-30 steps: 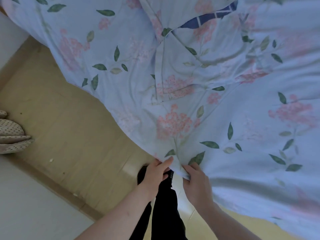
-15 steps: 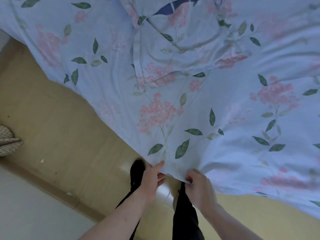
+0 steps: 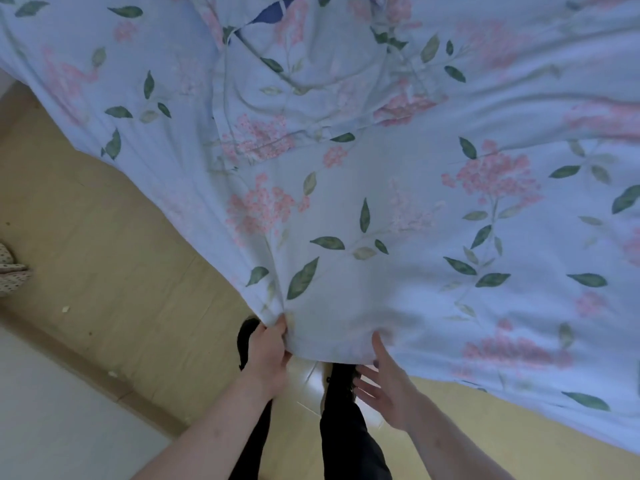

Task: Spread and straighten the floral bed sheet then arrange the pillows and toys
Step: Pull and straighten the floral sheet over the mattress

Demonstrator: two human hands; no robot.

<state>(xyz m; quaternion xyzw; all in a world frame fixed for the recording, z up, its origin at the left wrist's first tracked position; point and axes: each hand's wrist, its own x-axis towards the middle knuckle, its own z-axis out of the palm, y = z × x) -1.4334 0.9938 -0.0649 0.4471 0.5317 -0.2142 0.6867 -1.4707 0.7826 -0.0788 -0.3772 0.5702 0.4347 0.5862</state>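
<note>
A person's left hand (image 3: 268, 355) pinches the hem of a soft, light floral sheet (image 3: 346, 202), likely best gripped along its edge, while the right hand (image 3: 388, 389) hovers open-fingered.

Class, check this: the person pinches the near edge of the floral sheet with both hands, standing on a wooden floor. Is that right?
Not quite. The head view shows only the left hand pinching the floral sheet; the right hand is open, fingers spread below the edge. The wooden floor is right.
</note>
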